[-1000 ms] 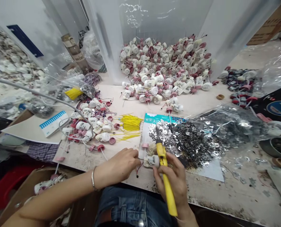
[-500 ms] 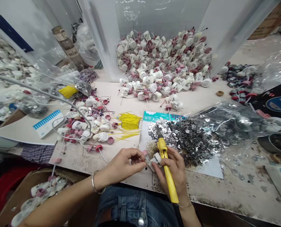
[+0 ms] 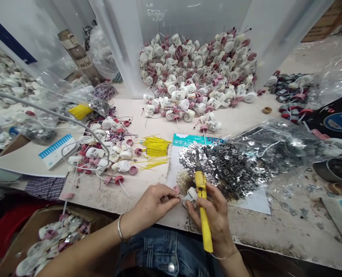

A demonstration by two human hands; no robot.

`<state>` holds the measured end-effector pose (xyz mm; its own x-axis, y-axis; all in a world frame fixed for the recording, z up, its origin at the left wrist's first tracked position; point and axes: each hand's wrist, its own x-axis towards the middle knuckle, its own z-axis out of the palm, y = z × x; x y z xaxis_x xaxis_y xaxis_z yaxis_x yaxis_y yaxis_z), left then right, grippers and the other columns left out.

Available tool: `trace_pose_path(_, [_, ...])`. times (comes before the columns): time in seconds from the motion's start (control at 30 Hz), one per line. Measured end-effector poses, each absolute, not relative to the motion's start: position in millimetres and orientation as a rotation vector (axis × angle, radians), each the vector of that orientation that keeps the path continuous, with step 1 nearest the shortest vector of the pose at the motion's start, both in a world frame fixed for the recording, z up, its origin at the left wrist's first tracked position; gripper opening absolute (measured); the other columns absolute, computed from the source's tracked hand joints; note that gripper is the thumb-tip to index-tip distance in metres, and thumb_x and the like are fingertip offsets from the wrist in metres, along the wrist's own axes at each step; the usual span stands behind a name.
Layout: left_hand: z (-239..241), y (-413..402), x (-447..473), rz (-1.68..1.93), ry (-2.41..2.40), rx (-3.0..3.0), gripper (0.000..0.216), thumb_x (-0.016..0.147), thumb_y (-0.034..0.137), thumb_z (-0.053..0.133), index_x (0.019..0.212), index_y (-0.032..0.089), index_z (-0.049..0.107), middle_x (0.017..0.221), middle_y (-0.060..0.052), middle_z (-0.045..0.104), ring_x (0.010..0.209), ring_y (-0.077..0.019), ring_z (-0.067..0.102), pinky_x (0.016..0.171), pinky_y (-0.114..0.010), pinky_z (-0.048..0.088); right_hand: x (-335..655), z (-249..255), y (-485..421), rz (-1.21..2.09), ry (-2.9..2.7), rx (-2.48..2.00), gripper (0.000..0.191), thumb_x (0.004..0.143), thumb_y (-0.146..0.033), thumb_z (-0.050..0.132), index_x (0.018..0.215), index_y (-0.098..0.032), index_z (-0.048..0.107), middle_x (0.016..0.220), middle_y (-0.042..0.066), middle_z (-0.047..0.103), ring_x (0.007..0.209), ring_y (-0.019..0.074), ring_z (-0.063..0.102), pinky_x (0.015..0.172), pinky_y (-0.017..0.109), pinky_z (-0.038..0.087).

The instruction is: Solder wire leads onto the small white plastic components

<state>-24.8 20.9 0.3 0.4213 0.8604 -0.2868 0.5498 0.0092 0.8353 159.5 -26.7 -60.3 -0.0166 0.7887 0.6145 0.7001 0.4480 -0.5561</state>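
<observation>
My left hand pinches something small at the left end of a white plastic part; the pinched piece is too small to make out. My right hand grips a yellow soldering iron and also steadies the white part. The iron's thin metal tip points away from me, above a heap of silvery metal stampings. A small pink disc lies just beyond my left fingertips, next to a patch of brown debris.
A large heap of white parts with pink caps fills a clear bin beyond the bench. Yellow wires and loose parts lie left of my hands. A clear bag of metal pieces lies right; a cardboard box sits below left.
The white part has turned from lying level to a tilted position, and my left fingers have closed to a pinch at its end. The iron now stands more upright, and the view has shifted slightly.
</observation>
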Motion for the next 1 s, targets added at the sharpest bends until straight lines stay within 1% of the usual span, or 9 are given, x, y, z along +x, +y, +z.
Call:
trace_pose_path(0.17, [1.4,13.1,-20.6,0.366,1.266,1.763,0.014,0.085,0.026,0.061,0.087,0.019,0.073,0.082,-0.004,0.072,0.078,-0.0167,0.063,0.075,-0.027,0.048,163.4,-62.7,-28.4,0.213,-1.736,-1.352,0.021,0.078,-0.023,0.070,0.089,-0.018,0.052,0.128,0.012,0.039,0.117,0.0239,0.054,0.085,0.037,0.060])
trace_pose_path(0.4, [-7.7,10.6,-17.6,0.464,1.192,1.594,0.017,0.086,0.026,0.061,0.092,0.019,0.075,0.091,-0.005,0.073,0.087,-0.0175,0.064,0.083,-0.028,0.048,165.3,-60.0,-31.0,0.213,-1.682,-1.402,0.020,0.078,-0.021,0.069,0.088,-0.018,0.052,0.125,0.012,0.040,0.116,0.0242,0.054,0.085,0.038,0.059])
trace_pose_path(0.5, [-8.1,13.4,-12.3,0.491,1.188,1.386,0.014,0.080,0.027,0.067,0.085,0.016,0.074,0.084,-0.004,0.073,0.080,-0.0166,0.065,0.075,-0.025,0.048,167.0,-56.0,-36.0,0.161,-1.572,-1.393,0.023,0.075,-0.022,0.073,0.080,-0.019,0.050,0.120,0.010,0.044,0.109,0.0218,0.059,0.084,0.036,0.059])
trace_pose_path(0.6, [-2.8,17.7,-6.3,0.464,1.173,1.375,0.014,0.081,0.027,0.065,0.077,0.015,0.071,0.075,-0.002,0.071,0.071,-0.0147,0.062,0.068,-0.023,0.046,165.7,-51.8,-39.0,0.074,-1.510,-1.377,0.024,0.074,-0.013,0.072,0.075,-0.019,0.049,0.119,0.008,0.045,0.107,0.0182,0.060,0.081,0.030,0.059])
trace_pose_path(0.67, [3.0,19.4,-3.4,0.436,1.190,1.511,0.013,0.082,0.025,0.063,0.077,0.016,0.070,0.076,-0.001,0.070,0.074,-0.0153,0.061,0.071,-0.026,0.045,164.4,-50.9,-38.2,0.065,-1.519,-1.384,0.021,0.075,-0.010,0.070,0.076,-0.019,0.050,0.119,0.007,0.045,0.106,0.0168,0.060,0.080,0.027,0.059])
trace_pose_path(0.73, [8.6,18.8,-1.3,0.404,1.228,1.700,0.009,0.082,0.024,0.064,0.079,0.018,0.070,0.078,-0.001,0.070,0.080,-0.0169,0.060,0.080,-0.031,0.042,164.6,-51.8,-37.4,0.083,-1.508,-1.407,0.019,0.076,-0.011,0.069,0.076,-0.019,0.051,0.118,0.007,0.046,0.105,0.0160,0.061,0.078,0.026,0.060])
trace_pose_path(0.83, [12.2,14.2,2.5,0.333,1.244,1.922,0.007,0.082,0.022,0.063,0.079,0.020,0.069,0.084,-0.002,0.069,0.088,-0.0192,0.057,0.087,-0.037,0.036,168.2,-54.2,-44.1,0.117,-1.462,-1.425,0.018,0.076,-0.011,0.068,0.075,-0.018,0.053,0.122,0.009,0.048,0.103,0.0169,0.063,0.075,0.027,0.061])
trace_pose_path(0.93, [8.8,8.9,7.2,0.303,1.237,2.015,0.011,0.083,0.020,0.061,0.076,0.021,0.069,0.098,-0.003,0.069,0.096,-0.0210,0.053,0.086,-0.039,0.033,173.3,-51.3,-66.2,0.100,-1.426,-1.373,0.014,0.077,-0.008,0.066,0.082,-0.019,0.058,0.124,0.009,0.056,0.104,0.0202,0.064,0.073,0.030,0.061])
trace_pose_path(1.0, [4.9,7.0,9.5,0.313,1.237,2.029,0.013,0.084,0.018,0.060,0.076,0.020,0.069,0.101,-0.002,0.070,0.097,-0.0211,0.052,0.086,-0.041,0.031,177.7,-44.8,-87.1,0.110,-1.371,-1.343,0.026,0.076,-0.010,0.066,0.100,-0.021,0.060,0.120,0.007,0.062,0.102,0.0206,0.066,0.072,0.030,0.061])
